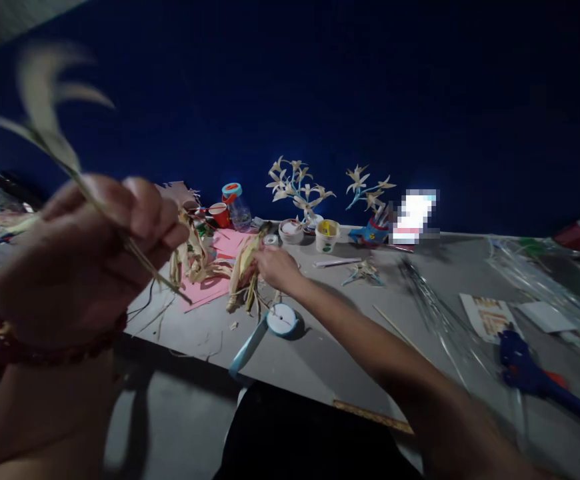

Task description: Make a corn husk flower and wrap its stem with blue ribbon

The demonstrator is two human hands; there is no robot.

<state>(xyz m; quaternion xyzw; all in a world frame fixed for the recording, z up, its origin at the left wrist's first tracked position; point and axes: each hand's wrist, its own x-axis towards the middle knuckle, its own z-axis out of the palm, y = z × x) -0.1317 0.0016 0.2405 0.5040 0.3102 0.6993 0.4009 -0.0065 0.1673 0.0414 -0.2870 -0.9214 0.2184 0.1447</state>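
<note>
Raised close at the left, my left hand [90, 247] is closed around the thin stem of a pale corn-husk flower [45, 100], whose petals curl above the fingers and are blurred. My right hand [277, 268] reaches across the table to a bundle of dried corn husks [240, 273]; its fingers pinch at the yellowish husk and their tips are partly hidden. Under the bundle lie pink paper sheets [205, 293]. A roll of light blue ribbon [282, 320] lies nearer me, its loose end hanging toward the table edge.
Finished-looking husk flower branches [300, 187] stand at the back beside white tubs [327, 237], a red cup [219, 215] and a bright phone screen [413, 217]. On the right are a blue glue gun [530, 370], wires [435, 307] and clear plastic wrapping [535, 280]. A blue wall rises behind.
</note>
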